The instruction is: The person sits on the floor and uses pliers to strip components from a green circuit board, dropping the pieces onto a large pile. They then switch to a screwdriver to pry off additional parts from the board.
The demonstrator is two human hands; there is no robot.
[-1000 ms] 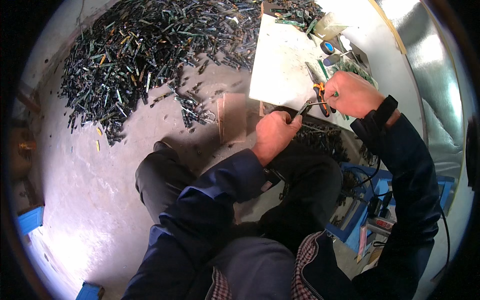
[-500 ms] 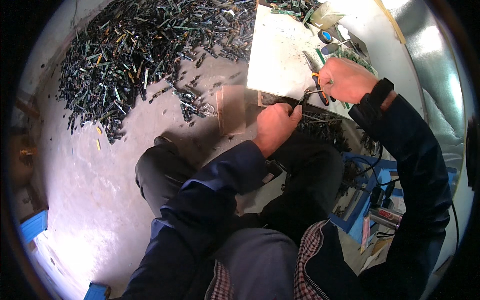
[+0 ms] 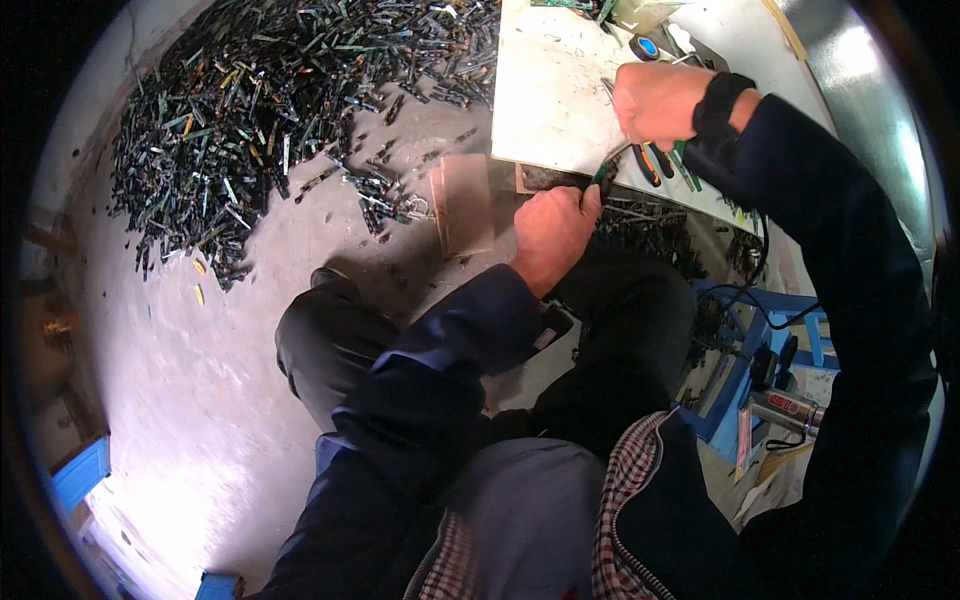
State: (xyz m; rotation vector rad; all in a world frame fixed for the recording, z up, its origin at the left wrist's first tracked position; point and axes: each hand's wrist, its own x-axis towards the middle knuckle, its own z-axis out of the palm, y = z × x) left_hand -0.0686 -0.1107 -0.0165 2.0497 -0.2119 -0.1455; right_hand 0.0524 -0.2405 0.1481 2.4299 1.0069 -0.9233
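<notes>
My left hand [image 3: 553, 235] is closed, its thumb and fingers pinching a narrow dark circuit board strip [image 3: 604, 176] at the near edge of the white board. Just beyond it, my right hand [image 3: 658, 104] is curled round a thin metal-shafted tool [image 3: 620, 149]. That tool's handle is hidden in the fist, and its shaft slants down to the far end of the strip; whether they touch, I cannot tell. Pliers with orange and black handles [image 3: 648, 165] lie on the board below my right hand, which covers part of them.
Beyond my right hand, the white board [image 3: 550, 90] bears a blue-and-black round item [image 3: 645, 47] and a pale container [image 3: 643, 12]. A large heap of similar strips [image 3: 250, 110] covers the floor at far left. A blue frame [image 3: 735, 390] and a metal cylinder [image 3: 785, 411] are at right.
My right hand has moved away and to the left with the tool, whose shaft now slants more steeply. My left hand keeps the strip nearly in place. The view has shifted slightly.
</notes>
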